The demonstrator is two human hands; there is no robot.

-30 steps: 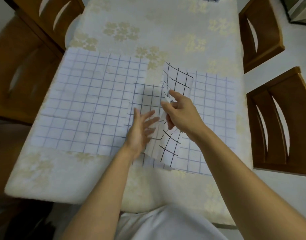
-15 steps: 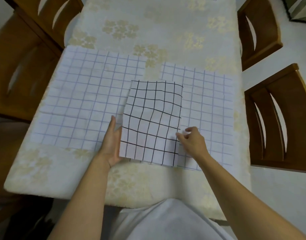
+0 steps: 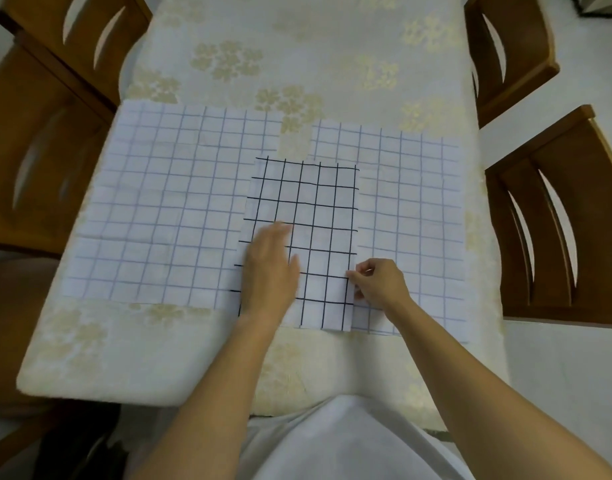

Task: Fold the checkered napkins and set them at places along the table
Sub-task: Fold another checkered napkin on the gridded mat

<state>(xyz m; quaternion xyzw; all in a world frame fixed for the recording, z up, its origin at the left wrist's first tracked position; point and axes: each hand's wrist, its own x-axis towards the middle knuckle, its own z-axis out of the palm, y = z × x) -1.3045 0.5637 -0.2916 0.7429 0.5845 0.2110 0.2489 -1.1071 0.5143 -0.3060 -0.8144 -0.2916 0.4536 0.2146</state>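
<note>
A folded white napkin with black checks [image 3: 318, 209] lies flat in the middle of the near table end. My left hand [image 3: 271, 268] rests flat on its left half, fingers straight. My right hand [image 3: 379, 284] pinches the napkin's right edge near the front corner. Two larger pale napkins with faint blue checks lie spread out beneath and beside it: one on the left [image 3: 166, 209], one on the right [image 3: 411, 216].
The table wears a cream cloth with gold flowers [image 3: 297, 64]. Wooden chairs stand at the left [image 3: 45, 140], the far left [image 3: 79, 26], the right [image 3: 560, 220] and the far right [image 3: 505, 50]. My white shirt [image 3: 346, 441] meets the near table edge.
The black-checked napkin was folded over and laid flat. My left hand slid from its left edge onto its top. My right hand moved down to the right edge and stays there.
</note>
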